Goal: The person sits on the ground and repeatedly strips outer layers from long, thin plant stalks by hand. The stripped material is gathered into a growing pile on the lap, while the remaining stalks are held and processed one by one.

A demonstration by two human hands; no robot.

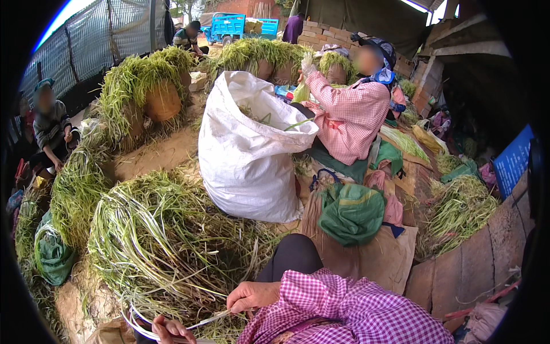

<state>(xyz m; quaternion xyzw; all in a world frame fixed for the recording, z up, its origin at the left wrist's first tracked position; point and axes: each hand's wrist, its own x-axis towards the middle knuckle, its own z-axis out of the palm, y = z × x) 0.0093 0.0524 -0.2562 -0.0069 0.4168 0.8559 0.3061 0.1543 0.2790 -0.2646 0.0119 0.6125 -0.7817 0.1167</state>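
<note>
In the head view, my left hand (pixel 169 330) is at the bottom edge, its fingers curled around the pale stems of several long thin leaf stalks (pixel 148 333). My right hand (pixel 252 296), in a purple checked sleeve, pinches a white stem (pixel 215 317) between thumb and fingers, and this stem stretches towards my left hand. Just beyond both hands lies a big heap of green and yellowish leafy stalks (pixel 172 241) with dry, brown matter mixed in. A large white woven sack (pixel 249 172) stands open behind the heap, with a few green leaves inside.
A green sack bundle (pixel 354 210) lies right of the white sack. A co-worker in a pink checked top (pixel 343 112) sits behind it, holding up a pale bunch. Overturned clay pots (pixel 163 101) draped with greens stand further back. More people sit at the left. Another leafy pile (pixel 462 210) lies right.
</note>
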